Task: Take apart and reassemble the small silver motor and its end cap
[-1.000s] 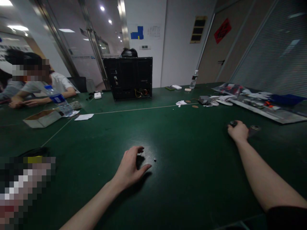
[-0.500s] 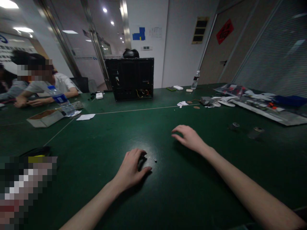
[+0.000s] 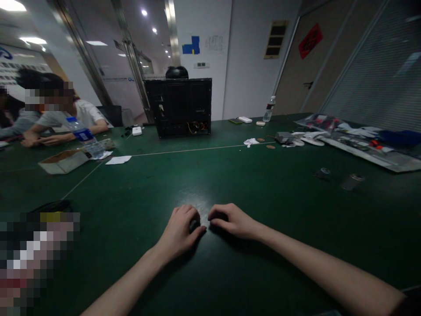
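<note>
My left hand rests on the green table, fingers curled and thumb apart, with a gap between them and nothing visible inside. Just to its right, my right hand reaches in from the right. Its thumb and index fingertip come together in a pinch low at the tabletop. The two hands' fingertips are close but do not appear to touch. A tiny ring-like piece, dark with a light spot, lay at this place a moment ago; the right fingertips now hide that spot.
Two small cylinders stand to the right. Behind them lies a cluttered board. A black open-backed casing stands at the far side. On the left are a carton, a bottle and a seated person.
My right hand has moved left and down toward the left hand, closing its fingers over the tiny piece's spot. The left hand's fingers have drawn slightly closer together.
</note>
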